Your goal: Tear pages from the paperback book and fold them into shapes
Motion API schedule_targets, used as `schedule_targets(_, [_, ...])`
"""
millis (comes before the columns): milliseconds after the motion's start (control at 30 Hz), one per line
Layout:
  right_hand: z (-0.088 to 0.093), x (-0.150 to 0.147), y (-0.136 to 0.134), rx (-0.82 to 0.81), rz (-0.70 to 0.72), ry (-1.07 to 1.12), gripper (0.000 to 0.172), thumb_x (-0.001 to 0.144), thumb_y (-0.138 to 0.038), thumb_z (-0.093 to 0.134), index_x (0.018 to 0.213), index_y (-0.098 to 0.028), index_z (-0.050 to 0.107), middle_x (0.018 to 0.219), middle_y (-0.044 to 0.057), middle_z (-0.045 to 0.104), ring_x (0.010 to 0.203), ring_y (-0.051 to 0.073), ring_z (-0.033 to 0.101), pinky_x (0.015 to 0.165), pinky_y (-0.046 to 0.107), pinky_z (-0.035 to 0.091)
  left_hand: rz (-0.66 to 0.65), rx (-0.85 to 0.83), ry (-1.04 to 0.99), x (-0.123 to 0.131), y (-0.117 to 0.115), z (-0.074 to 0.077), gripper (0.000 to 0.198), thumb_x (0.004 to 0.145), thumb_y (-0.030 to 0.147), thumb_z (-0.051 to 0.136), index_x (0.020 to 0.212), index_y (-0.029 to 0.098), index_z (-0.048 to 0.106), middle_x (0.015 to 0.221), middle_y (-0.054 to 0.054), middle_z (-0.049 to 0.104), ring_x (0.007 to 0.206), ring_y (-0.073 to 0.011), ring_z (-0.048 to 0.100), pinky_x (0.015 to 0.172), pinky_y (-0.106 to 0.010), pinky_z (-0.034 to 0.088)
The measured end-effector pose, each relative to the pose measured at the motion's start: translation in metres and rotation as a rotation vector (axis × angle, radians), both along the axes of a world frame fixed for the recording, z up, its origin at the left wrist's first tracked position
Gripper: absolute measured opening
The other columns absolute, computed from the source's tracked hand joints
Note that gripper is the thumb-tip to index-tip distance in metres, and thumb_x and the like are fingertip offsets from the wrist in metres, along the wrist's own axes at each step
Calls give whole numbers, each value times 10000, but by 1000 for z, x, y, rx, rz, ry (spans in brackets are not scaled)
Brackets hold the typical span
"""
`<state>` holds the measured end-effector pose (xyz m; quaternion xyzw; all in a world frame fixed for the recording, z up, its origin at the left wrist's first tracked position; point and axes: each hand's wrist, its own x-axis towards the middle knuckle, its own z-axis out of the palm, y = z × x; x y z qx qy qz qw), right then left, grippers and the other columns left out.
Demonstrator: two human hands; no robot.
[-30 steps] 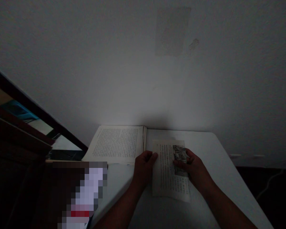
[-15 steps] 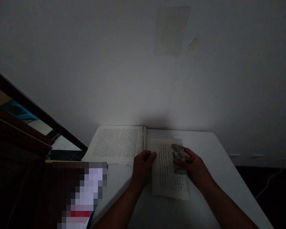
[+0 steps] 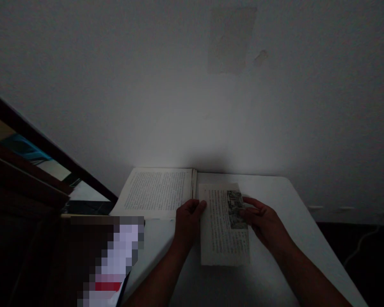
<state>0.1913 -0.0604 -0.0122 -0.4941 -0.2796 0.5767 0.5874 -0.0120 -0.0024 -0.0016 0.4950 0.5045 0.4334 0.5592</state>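
Observation:
A printed page [image 3: 216,238] with columns of text and a dark picture at its upper right is held above the white table. My left hand [image 3: 188,221] pinches its left edge between thumb and curled fingers. On the opposite side, my right hand [image 3: 262,219] grips the right edge beside the picture, with the thumb on the front. Left of the page and behind my left hand lies a stack of printed pages [image 3: 153,189], text side up. Whether those pages are bound cannot be made out.
The white table [image 3: 269,187] stands against a pale wall [image 3: 160,94] with a patch on it. A blurred-out white and red item [image 3: 115,260] is at the lower left, near dark wooden furniture [image 3: 19,204]. A pale cable [image 3: 360,245] hangs at right.
The held page has shifted slightly left and up, and its tilt has changed a little. Both hands keep their grip on its edges. The stack of pages has not moved.

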Motion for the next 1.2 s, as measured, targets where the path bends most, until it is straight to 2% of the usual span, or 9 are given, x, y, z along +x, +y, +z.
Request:
schedule_targets(333, [2,3,1,0,58,14,322,621,-223,777,931,-158,717,823,80,740,739,221,671,777,376,493,0,-15,-30,-1,2,-1,301,699,420,661,639,139,571,591,20,534,535,-101,473,515,-212,366])
schedule_targets(500, [-1,4,2,-48,33,-65,297,583,-257,798,853,-144,745,746,77,736,663,212,658,692,358,513,2,-27,-45,-1,3,0,296,689,421,663,648,138,585,588,13,547,533,-111,486,516,-219,382])
schedule_targets(733, [6,4,0,-109,0,-112,246,590,-300,797,766,-134,753,672,76,722,591,203,633,615,351,507,-2,-33,-50,-3,5,-2,314,684,434,666,644,131,595,587,-2,550,518,-110,473,475,-210,370])
schedule_targets(1000, [7,3,-2,-89,12,-61,189,607,-271,791,738,-141,751,615,49,704,583,178,629,604,314,496,4,-53,-91,-2,3,-3,295,682,413,679,675,130,597,620,-7,575,549,-115,505,513,-223,401])
schedule_targets(1200, [5,3,-2,-68,-15,-88,169,594,-279,797,664,-138,735,567,25,678,529,135,577,557,274,458,-4,-54,-93,-2,3,-1,299,677,414,682,644,133,588,588,7,558,520,-107,493,493,-216,384])
